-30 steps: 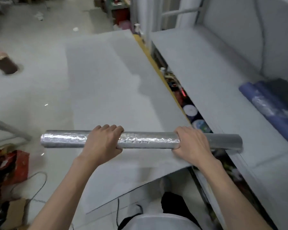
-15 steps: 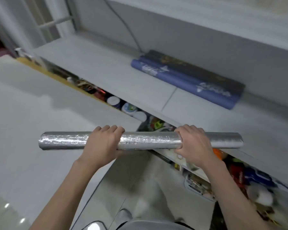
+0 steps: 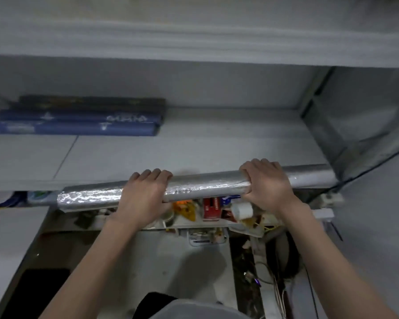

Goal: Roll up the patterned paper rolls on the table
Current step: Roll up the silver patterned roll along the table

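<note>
Overhand, left hand (image 3: 145, 194) and right hand (image 3: 266, 185) curled round the silver crinkled-foil paper roll (image 3: 205, 186), long axis nearly along the edge of the grey shelf (image 3: 194, 146), right end nearer.

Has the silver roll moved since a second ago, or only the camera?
Yes. Earlier clear of the shelf that holds the blue rolls, the silver roll is now held at that shelf's front edge, carried toward it.
</note>
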Motion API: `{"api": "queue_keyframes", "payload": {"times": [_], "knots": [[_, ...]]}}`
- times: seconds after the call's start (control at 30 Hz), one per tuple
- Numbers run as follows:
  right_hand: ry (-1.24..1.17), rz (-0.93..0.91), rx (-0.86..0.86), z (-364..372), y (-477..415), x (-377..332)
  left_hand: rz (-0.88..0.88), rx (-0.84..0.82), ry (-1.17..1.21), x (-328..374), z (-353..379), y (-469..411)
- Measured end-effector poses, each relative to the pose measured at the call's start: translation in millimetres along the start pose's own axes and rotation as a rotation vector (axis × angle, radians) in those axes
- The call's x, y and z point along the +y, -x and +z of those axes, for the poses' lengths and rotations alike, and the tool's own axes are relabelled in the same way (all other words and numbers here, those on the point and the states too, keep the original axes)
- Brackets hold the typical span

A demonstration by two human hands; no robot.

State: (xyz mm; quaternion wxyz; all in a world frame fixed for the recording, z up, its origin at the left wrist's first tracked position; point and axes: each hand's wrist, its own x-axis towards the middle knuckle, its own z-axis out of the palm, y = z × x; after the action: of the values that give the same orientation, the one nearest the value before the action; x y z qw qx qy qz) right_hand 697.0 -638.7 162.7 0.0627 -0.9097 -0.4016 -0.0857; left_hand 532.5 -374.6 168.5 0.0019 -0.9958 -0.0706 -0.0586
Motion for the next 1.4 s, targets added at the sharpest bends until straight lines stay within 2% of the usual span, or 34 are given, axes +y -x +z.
{"api": "queue_keyframes", "payload": {"times": [0.17, 0.3, 0.43, 0.57, 0.77, 0.83, 0.93, 1.0, 1.1, 1.17, 1.23, 1.3, 1.4], "knots": [[-0.023, 0.057, -0.041, 0, -6, 83, 0.108, 0.019, 0.08, 46, 14, -65], [-0.089, 0.1, -0.041, 19, -35, 123, 0.152, 0.029, 0.114, 53, 34, -118], [-0.224, 0.141, -0.065, 50, -72, 161, 0.183, -0.036, 0.16, 51, 66, -173], [-0.22, 0.207, -0.009, 80, -119, 196, 0.179, -0.042, 0.167, 48, 100, -236], [-0.271, 0.295, -0.088, 112, -196, 241, 0.13, -0.027, 0.206, 33, 141, -332], [-0.144, 0.263, 0.01, 126, -218, 255, 0.096, 0.066, 0.121, 27, 153, -361], [0.161, 0.215, 0.278, 153, -241, 272, 0.023, 0.201, 0.095, 21, 167, -398], [0.223, 0.253, 0.347, 169, -253, 274, 0.001, 0.229, 0.004, 16, 178, -417], [0.065, 0.336, 0.403, 180, -270, 273, -0.148, 0.218, -0.059, 17, 187, -435], [-0.143, 0.249, 0.418, 181, -275, 273, -0.171, 0.19, -0.025, 21, 192, -436], [-0.259, 0.153, 0.359, 183, -275, 275, -0.15, 0.183, 0.074, 24, 194, -422], [-0.283, 0.167, 0.324, 180, -272, 277, -0.124, 0.192, 0.166, 24, 190, -398], [-0.193, 0.25, 0.355, 168, -262, 264, -0.128, 0.191, 0.224, 21, 171, -357]]}}
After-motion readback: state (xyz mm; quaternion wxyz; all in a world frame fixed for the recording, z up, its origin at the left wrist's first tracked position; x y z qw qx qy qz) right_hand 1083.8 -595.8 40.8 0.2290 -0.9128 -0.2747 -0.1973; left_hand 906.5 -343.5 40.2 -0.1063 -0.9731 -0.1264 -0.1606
